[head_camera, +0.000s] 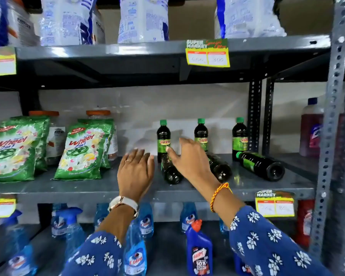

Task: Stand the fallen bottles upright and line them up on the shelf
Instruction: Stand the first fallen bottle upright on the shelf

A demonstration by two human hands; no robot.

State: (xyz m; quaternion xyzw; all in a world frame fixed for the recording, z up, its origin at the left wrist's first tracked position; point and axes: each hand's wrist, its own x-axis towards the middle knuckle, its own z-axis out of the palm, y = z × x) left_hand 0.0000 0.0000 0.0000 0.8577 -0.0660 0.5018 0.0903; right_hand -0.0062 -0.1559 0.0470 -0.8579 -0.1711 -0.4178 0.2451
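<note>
With both hands open, left hand point(134, 172) and right hand point(189, 158), we should take the nearest fallen bottle point(170, 170) by its body and tip it upright on the shelf point(88, 188).

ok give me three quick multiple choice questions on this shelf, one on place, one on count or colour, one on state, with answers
1. Where do the green detergent pouches stand relative to the dark green-capped bottles?
A. left
B. right
C. shelf above

2. How many dark green-capped bottles stand upright on the grey metal middle shelf?
A. one
B. three
C. five

3. What is the right hand doing?
A. gripping a blue spray bottle
B. open, over a fallen dark bottle
C. resting on a pouch

Answers: 1 A, the pouches sit at the shelf's left end. 2 B, three green caps rise along the back. 3 B, its fingers are spread above the lying bottle, with no grip closed.
</note>
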